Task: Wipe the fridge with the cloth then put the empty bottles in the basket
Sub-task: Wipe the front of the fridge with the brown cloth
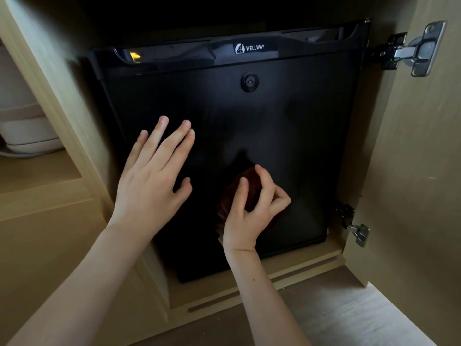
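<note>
A small black fridge [287, 126] with a shut door stands inside a wooden cabinet. It carries a white logo at the top and a round lock below it. My left hand [152, 181] lies flat on the left part of the door, fingers spread. My right hand [252, 211] presses a dark reddish-brown cloth [245, 181] against the lower middle of the door, fingers curled over it. No bottles or basket are in view.
The cabinet door [411, 171] hangs open at the right on two metal hinges [409, 49]. At the left, a shelf holds stacked white dishes [27, 131]. Below the fridge runs the cabinet's wooden ledge [274, 280], with carpet floor in front.
</note>
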Motion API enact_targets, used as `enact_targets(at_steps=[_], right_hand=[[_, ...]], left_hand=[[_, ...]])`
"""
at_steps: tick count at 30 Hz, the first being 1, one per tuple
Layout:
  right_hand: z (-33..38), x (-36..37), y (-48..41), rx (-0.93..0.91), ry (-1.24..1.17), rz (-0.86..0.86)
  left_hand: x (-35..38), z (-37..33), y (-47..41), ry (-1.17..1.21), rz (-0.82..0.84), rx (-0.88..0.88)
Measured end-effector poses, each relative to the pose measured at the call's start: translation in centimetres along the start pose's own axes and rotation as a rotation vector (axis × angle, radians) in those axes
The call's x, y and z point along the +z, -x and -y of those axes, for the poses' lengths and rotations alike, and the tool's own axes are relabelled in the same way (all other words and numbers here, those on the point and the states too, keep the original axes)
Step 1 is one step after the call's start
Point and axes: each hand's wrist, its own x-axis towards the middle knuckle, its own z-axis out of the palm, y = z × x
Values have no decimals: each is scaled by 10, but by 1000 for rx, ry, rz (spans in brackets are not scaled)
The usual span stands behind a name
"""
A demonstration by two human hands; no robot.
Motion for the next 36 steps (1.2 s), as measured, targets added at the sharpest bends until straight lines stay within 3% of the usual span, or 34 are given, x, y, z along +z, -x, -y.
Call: enact_targets(at_steps=[4, 15, 17, 19, 21, 30, 33, 36], right_hand=[[-13, -3, 1, -125, 71, 57], [-55, -12, 20, -4, 43, -61], [-74, -33, 38, 235, 77, -166], [-82, -50, 48, 613, 89, -296], [-82, -54, 47, 768, 97, -308], [-29, -3, -19, 76, 43, -136], [-44, -8, -9, 126, 101, -158], [-61, -28, 7, 364, 61, -238]], left_hand=[[1, 0, 1, 4, -17, 11], [13, -1, 3, -3, -83, -6], [12, -1, 3, 1, -85, -20], [9, -2, 2, 10, -74, -19], [8, -2, 2, 23, -57, -13], [13, -3, 3, 28, -74, -20], [16, -3, 2, -19, -49, 3], [16, -6, 3, -60, -16, 7]])
